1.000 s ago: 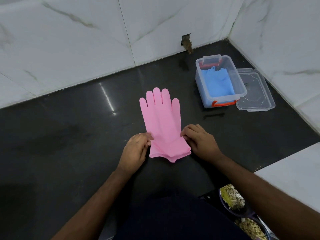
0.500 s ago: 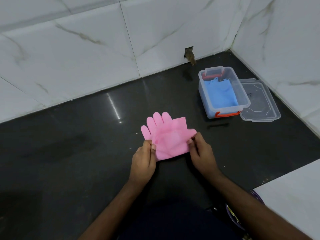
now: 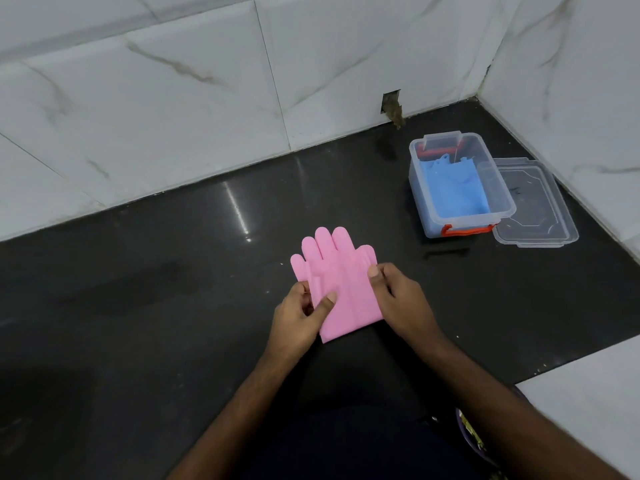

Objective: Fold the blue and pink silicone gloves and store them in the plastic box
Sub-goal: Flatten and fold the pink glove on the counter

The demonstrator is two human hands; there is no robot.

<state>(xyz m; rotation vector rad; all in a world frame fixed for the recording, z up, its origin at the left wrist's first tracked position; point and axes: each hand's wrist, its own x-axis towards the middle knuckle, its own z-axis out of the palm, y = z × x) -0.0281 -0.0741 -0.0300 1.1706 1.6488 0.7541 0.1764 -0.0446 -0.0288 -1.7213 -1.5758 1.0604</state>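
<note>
Dark cloth [image 3: 346, 441]: nearest the camera, between the two forearms; seemingly the person's clothing.
Bowl [image 3: 467, 431]: purple rim, lower right, mostly hidden behind the right forearm; contents too cut off to name.
Left hand [image 3: 299, 315]: on the near-left edge of the pink glove; thumb laid flat on the top layer, remaining fingers curled at or under the edge, so pinching it.
Right hand [image 3: 401, 297]: at the right edge of the glove; thumb tip pressing the upper right corner, other fingers bent down beside the edge, gripping it as far as can be seen.
Pink glove [image 3: 337, 289]: flat on the dark counter [image 3: 173, 306], doubled over. Change: a second ago spread full length with both hands at the cuff; half a second ago cuff lifted and carried toward the fingers; now cuff layer lying over the palm, fold crease at the near end, fingertips poking out at the far end.
Meaning: first fold judged done and being pressed flat; probably one more fold or a lift into the box to follow.
Plastic box [image 3: 417, 188]: well apart from the glove, far right, open, orange clips at both ends.
Blue glove [image 3: 453, 192]: already folded inside the box; blue half of the task judged complete.
Lid [image 3: 540, 209]: clear, off, lying just beside the box on its right.
Wall tiles [image 3: 173, 98]: white marbled, behind the counter; small dark notch at the base near the box.
</note>
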